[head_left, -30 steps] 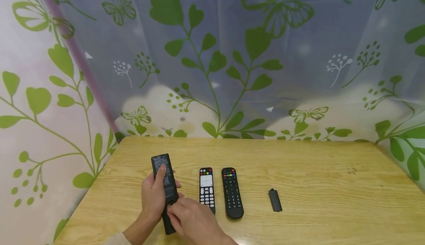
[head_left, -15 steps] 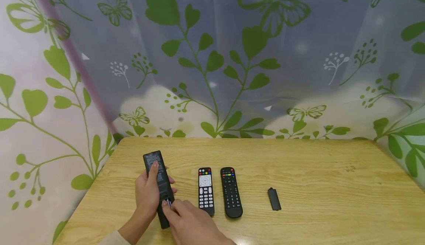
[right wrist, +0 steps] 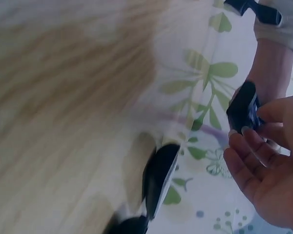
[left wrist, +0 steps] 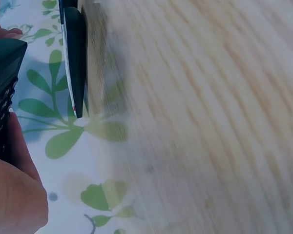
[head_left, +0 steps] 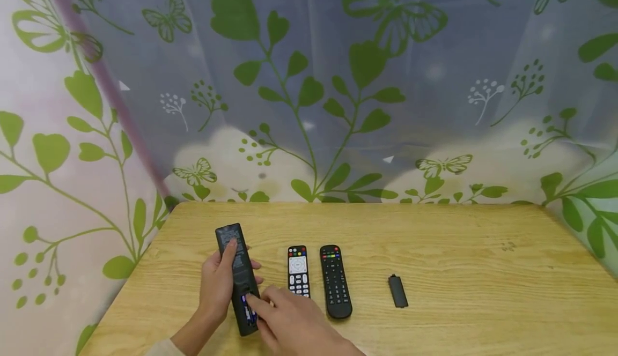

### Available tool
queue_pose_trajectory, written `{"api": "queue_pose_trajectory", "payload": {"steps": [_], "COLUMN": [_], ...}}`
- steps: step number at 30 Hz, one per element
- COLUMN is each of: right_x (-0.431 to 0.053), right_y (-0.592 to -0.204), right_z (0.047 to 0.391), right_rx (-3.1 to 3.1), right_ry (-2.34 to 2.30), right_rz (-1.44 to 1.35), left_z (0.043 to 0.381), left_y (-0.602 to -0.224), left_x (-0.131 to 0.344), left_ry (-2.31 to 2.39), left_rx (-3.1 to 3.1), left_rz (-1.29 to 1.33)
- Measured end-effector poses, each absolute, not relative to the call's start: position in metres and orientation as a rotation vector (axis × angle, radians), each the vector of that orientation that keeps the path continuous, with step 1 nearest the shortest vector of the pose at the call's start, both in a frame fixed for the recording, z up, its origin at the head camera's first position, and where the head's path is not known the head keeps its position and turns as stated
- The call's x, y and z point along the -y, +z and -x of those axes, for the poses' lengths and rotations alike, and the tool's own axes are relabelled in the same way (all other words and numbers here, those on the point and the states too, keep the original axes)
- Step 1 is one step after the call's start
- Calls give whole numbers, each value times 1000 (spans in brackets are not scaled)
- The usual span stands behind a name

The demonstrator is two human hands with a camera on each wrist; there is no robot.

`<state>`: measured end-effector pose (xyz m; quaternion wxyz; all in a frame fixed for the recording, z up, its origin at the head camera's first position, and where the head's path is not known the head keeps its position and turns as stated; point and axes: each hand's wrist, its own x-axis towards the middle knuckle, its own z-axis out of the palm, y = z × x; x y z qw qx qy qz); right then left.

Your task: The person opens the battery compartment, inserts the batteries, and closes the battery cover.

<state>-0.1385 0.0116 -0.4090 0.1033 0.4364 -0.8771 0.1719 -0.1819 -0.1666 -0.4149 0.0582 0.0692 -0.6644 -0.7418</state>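
Held in my left hand point(head_left: 216, 286) is a black remote control point(head_left: 244, 275), its labelled back facing up and my thumb lying along it. Its lower end has an uncovered battery compartment, where batteries point(head_left: 248, 313) with blue and silver wrappers show. My right hand point(head_left: 301, 318) reaches in from the right, index fingertip pressing at the upper end of the batteries, partly covering them. In the right wrist view, fingertips of the right hand point(right wrist: 271, 180) meet the end of the remote point(right wrist: 241, 107). The left wrist view catches the remote's buttons point(left wrist: 0, 114) on its underside.
To the right of my hands, a remote with white keys point(head_left: 298, 265) and an all-black remote point(head_left: 336, 283) lie face up on the wooden table point(head_left: 458, 259). Farther right lies a small black battery cover point(head_left: 398, 291). A leaf-patterned cloth point(head_left: 309, 77) hangs behind.
The held remote shifted left, then slightly back right. My right fingers, earlier over the compartment, have drawn aside so that the batteries show, with the index finger extended onto them.
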Motion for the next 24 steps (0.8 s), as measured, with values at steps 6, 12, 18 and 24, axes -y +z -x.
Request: {"api": "queue_pose_trajectory", "payload": {"steps": [6,12,18,24], "right_x": [-45,-98,-155,-198], "right_y": [-407,-407,-414,-425], "right_z": [144,158,178,182], "right_rx": [2588,2713,2957,3069], "right_ry": [531,566,675,688], "right_rz": [-1076,-731,-308,-167], "left_z": [182,182,184,182], "left_y": [-416,-416,-417,-416], "left_x": [165,167,170,170], "left_ry": [-2294,-2327,-2331,-2353], "left_rx": [2016,2009,2014,2036], "left_rz": [-250,-272,-263,-255]}}
